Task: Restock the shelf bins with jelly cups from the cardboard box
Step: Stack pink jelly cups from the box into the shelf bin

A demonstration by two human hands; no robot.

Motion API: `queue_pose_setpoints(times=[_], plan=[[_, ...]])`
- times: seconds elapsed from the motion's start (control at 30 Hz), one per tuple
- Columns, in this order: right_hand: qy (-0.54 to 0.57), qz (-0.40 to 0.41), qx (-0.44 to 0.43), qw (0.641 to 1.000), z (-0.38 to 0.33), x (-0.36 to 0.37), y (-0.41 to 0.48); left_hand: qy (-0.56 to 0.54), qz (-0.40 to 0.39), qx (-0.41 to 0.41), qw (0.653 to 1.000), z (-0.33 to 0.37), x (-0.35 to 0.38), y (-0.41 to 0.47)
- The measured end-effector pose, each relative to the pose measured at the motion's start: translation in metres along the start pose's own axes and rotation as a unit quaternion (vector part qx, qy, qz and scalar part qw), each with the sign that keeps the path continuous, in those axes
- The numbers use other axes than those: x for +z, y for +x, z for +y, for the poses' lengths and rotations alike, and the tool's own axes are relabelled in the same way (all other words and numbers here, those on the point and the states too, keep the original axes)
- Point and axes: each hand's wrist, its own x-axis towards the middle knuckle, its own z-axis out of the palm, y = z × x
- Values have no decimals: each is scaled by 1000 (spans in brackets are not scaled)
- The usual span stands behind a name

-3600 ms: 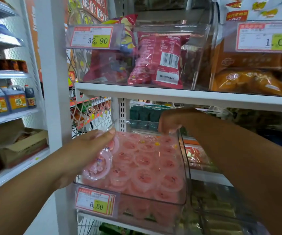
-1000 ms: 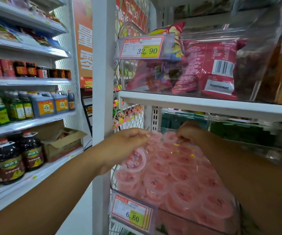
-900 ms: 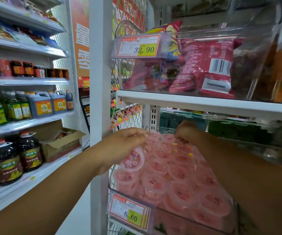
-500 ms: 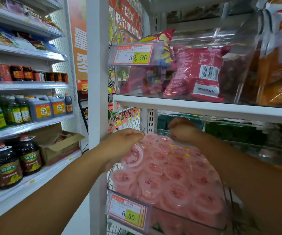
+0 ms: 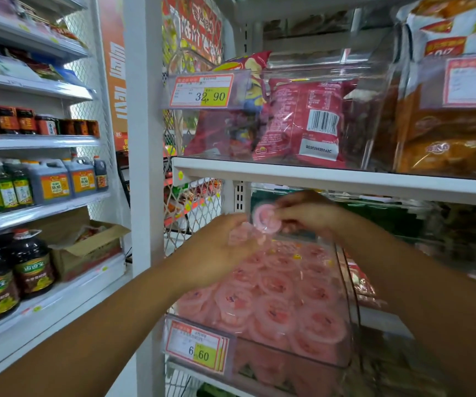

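Observation:
A clear plastic shelf bin [image 5: 351, 308] is packed with several pink jelly cups [image 5: 276, 308] lying lid-up; its front carries a 6.60 price tag [image 5: 198, 349]. My right hand [image 5: 308, 216] pinches one pink jelly cup [image 5: 265, 222] above the bin's back left corner, just under the shelf above. My left hand [image 5: 222, 253] hovers over the bin's left side with fingers curled around more pink cups [image 5: 241, 234], which are blurred and partly hidden by the palm.
The white shelf board [image 5: 331, 179] sits close above both hands, carrying clear bins of red snack bags [image 5: 302, 121] and orange packs [image 5: 454, 138]. A white upright post [image 5: 145, 167] stands left of the bin. An open cardboard box [image 5: 87, 247] rests on the left aisle shelf beside dark bottles [image 5: 13, 273].
My right hand has lifted a single jelly cup up from the back of the bin. My left hand stays at the bin's left side with its cups. The view has shifted slightly.

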Motion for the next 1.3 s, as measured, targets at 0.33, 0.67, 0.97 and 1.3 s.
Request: queue_pose_setpoints(times=[0.33,0.67,0.97,1.3], plan=[[-235,109,189,947,48,1,48,296,-169,53,938,-32,9,-16],[-370,50,143,917,67,13,57,260,-201,27,944,-30,8,-19],[-414,-15,55,909,36,8,19,109,-116,30,987,-18,-4,-27],[-160,149,-215,952,23,46,-198,-143,67,75,985,-29,62,-198]])
